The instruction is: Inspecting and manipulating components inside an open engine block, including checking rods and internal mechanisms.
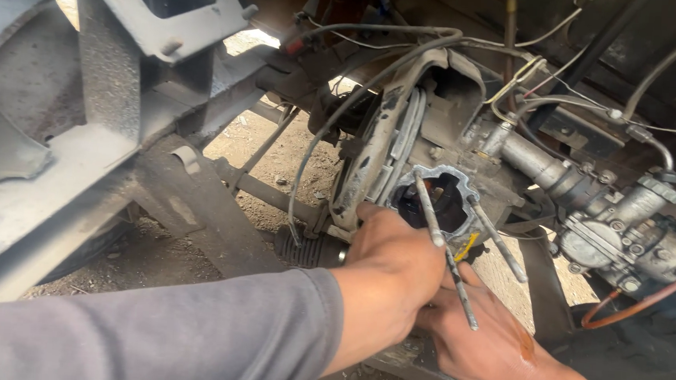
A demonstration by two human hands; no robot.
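Open engine crankcase mouth (440, 204) with long studs (430, 211) projecting, centre frame; left hand (392, 268) curled against its lower rim, right hand (493, 340) beneath, fingers hidden, grip indeterminate; carburettor (625, 231) to the right

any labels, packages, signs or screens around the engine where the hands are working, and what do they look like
None in view: only bare, greasy metal and cables around the engine opening, where the left hand and right hand work by the long studs.
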